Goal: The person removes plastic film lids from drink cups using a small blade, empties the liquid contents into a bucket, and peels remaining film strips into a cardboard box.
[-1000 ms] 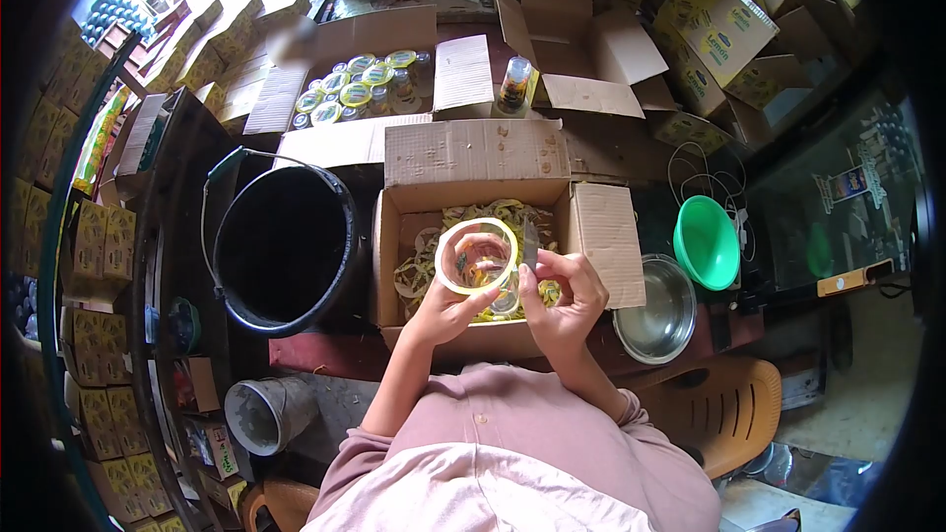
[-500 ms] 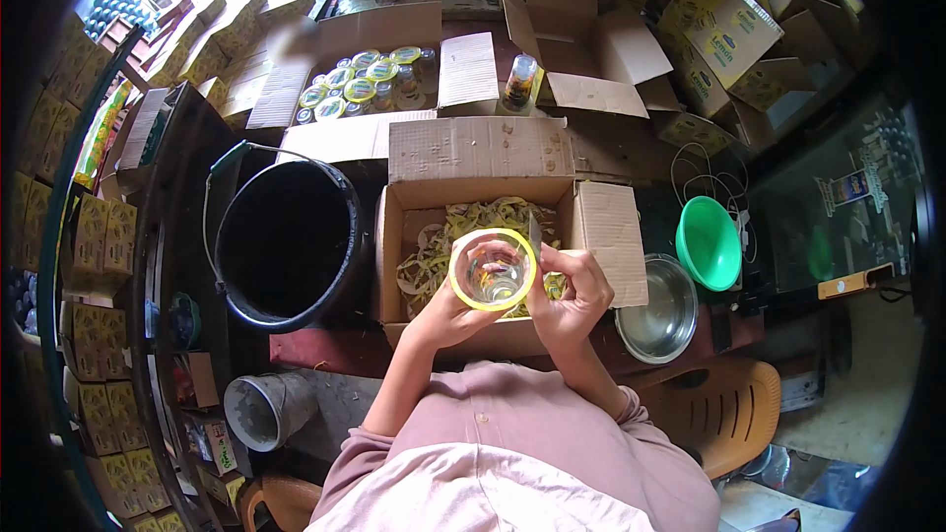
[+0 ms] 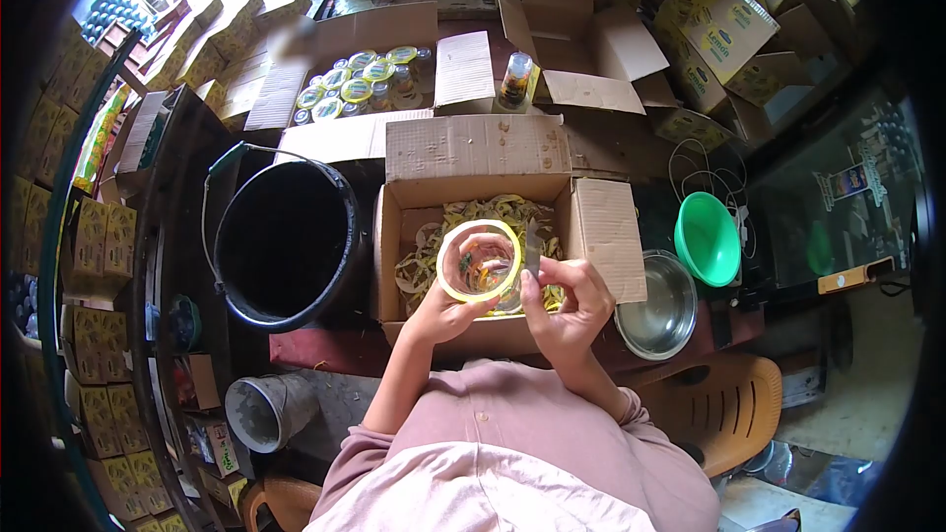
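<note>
Head view, yellow-rimmed container (image 3: 480, 266), in left hand (image 3: 439, 316)

Left forearm (image 3: 401, 379): lying bare, reaching forward and angling inward.
Left hand (image 3: 445, 315): cupping in a closed hold, its thumb (image 3: 475, 308) pointing toward the right hand.
Right forearm (image 3: 597, 384): slanting inward, mirroring the left.
Right hand (image 3: 574, 310): pinching, thumb upright, fingers (image 3: 581, 278) bending toward it.
Torso (image 3: 483, 396): facing forward behind both hands.

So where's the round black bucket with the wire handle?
In the head view, the round black bucket stands on the left side, directly left of the open brown cardboard box holding yellow-green strips.
</note>
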Demonstrator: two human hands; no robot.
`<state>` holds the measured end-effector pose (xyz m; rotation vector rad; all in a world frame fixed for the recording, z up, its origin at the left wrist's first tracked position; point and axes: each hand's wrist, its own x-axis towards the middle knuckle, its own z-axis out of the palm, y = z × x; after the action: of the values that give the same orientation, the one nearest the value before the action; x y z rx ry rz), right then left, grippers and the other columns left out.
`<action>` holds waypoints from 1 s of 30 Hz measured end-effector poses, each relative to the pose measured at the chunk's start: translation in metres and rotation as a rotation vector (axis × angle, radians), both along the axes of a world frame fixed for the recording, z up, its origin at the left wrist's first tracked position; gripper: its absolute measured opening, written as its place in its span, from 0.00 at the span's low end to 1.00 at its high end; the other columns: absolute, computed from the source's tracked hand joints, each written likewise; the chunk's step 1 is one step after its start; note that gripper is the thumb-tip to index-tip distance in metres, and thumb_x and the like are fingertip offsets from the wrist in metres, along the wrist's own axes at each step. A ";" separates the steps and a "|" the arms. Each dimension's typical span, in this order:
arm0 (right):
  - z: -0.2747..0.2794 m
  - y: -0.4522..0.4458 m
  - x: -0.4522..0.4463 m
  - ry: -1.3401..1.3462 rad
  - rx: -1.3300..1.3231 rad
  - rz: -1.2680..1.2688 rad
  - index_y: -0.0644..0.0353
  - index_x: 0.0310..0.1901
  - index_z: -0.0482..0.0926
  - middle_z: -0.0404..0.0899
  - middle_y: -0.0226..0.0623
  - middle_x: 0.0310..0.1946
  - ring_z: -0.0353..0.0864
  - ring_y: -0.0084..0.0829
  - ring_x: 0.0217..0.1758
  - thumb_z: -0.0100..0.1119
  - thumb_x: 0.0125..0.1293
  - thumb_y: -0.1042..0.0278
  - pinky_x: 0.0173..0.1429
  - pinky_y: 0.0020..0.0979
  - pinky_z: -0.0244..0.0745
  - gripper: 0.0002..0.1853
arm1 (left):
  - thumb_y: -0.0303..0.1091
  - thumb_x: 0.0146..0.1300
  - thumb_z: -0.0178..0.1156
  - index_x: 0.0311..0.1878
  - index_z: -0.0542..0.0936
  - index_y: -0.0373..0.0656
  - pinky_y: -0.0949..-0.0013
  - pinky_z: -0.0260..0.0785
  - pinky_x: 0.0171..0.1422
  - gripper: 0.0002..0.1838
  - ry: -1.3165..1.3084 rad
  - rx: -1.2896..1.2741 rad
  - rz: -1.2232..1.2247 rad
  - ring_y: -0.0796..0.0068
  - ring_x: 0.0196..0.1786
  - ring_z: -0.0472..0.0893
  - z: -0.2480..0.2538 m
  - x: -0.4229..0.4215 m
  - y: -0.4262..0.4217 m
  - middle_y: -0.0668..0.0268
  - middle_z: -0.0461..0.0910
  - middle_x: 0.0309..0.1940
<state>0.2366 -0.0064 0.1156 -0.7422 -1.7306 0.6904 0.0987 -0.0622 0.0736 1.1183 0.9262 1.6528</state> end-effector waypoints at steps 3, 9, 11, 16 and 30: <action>-0.004 -0.003 -0.002 0.032 0.055 0.011 0.63 0.34 0.78 0.75 0.33 0.24 0.76 0.21 0.25 0.64 0.46 0.83 0.27 0.20 0.70 0.11 | 0.24 0.53 0.62 0.64 0.53 0.38 0.67 0.59 0.64 0.37 0.059 0.022 0.016 0.70 0.59 0.66 0.000 0.000 0.000 0.61 0.65 0.54; -0.006 -0.003 -0.005 0.053 0.142 -0.009 0.63 0.34 0.78 0.75 0.32 0.24 0.75 0.20 0.24 0.64 0.46 0.82 0.25 0.18 0.66 0.11 | 0.26 0.53 0.63 0.64 0.52 0.38 0.65 0.58 0.64 0.39 0.120 0.037 0.033 0.68 0.61 0.64 0.002 0.003 0.001 0.60 0.63 0.55; -0.006 -0.002 -0.005 0.048 0.160 -0.031 0.63 0.33 0.78 0.75 0.32 0.24 0.76 0.20 0.24 0.64 0.46 0.81 0.23 0.18 0.65 0.11 | 0.29 0.52 0.64 0.66 0.49 0.39 0.63 0.54 0.66 0.43 0.145 -0.009 -0.014 0.66 0.64 0.60 -0.002 0.002 0.000 0.60 0.60 0.58; -0.004 -0.001 -0.004 -0.002 0.179 -0.079 0.62 0.33 0.79 0.76 0.31 0.23 0.76 0.20 0.23 0.64 0.46 0.81 0.20 0.18 0.60 0.10 | 0.24 0.53 0.62 0.66 0.49 0.39 0.65 0.56 0.65 0.41 0.242 -0.020 -0.014 0.69 0.63 0.61 -0.002 0.002 -0.002 0.61 0.61 0.57; 0.004 0.015 0.001 -0.078 0.192 0.028 0.60 0.36 0.80 0.76 0.33 0.24 0.79 0.26 0.26 0.64 0.45 0.83 0.31 0.25 0.74 0.14 | 0.25 0.48 0.66 0.60 0.60 0.39 0.68 0.62 0.62 0.36 0.406 0.046 -0.012 0.69 0.57 0.69 0.002 -0.006 -0.004 0.61 0.64 0.55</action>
<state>0.2376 0.0085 0.1195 -0.6194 -1.8518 0.5109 0.0922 -0.0657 0.0751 1.5223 1.1356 1.4687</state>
